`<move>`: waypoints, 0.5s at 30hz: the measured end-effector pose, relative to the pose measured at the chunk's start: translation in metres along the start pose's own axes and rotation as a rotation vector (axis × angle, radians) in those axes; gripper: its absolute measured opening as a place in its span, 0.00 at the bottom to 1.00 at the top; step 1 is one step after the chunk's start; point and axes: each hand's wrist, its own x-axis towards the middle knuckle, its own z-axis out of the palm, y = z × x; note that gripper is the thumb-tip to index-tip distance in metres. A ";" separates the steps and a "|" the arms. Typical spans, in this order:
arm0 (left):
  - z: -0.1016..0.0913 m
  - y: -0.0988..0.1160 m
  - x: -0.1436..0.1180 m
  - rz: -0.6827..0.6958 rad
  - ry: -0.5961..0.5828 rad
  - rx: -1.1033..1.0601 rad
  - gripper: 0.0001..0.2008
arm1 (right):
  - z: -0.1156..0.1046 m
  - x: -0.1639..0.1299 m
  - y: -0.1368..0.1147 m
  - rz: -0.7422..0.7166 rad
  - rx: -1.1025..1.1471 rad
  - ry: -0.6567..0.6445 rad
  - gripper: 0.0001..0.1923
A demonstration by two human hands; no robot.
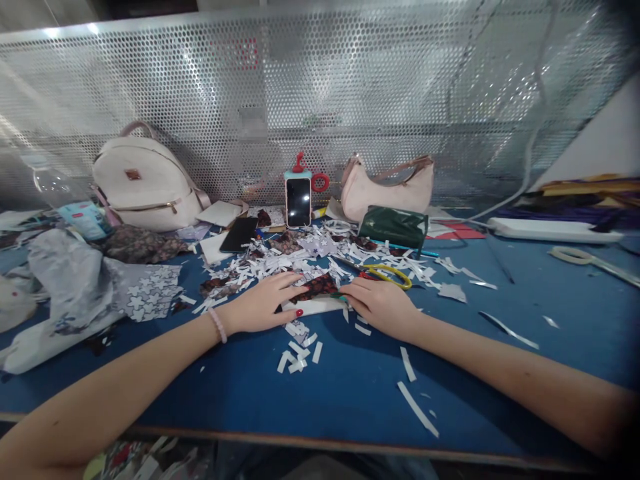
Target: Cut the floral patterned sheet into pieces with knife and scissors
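White paper strips (pixel 300 352) litter the blue surface (pixel 500 373); left hand (pixel 263 305) and right hand (pixel 379 303), fingers flat, press a dark patterned fabric piece (pixel 317 288) on white card (pixel 315 307).

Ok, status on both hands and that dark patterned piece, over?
Left hand flat on dark floral fabric piece over white card. Right hand at its right end. Yellow-handled scissors just behind; white paper strips scattered around.

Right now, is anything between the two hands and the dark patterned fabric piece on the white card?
Nothing visible. The left hand and right hand both already rest on the dark patterned fabric piece and white card; the yellow-handled scissors lie just behind, paper scraps in front.
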 end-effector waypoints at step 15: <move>0.003 -0.003 0.000 0.023 0.031 -0.007 0.23 | 0.000 0.002 -0.003 -0.014 -0.011 -0.027 0.14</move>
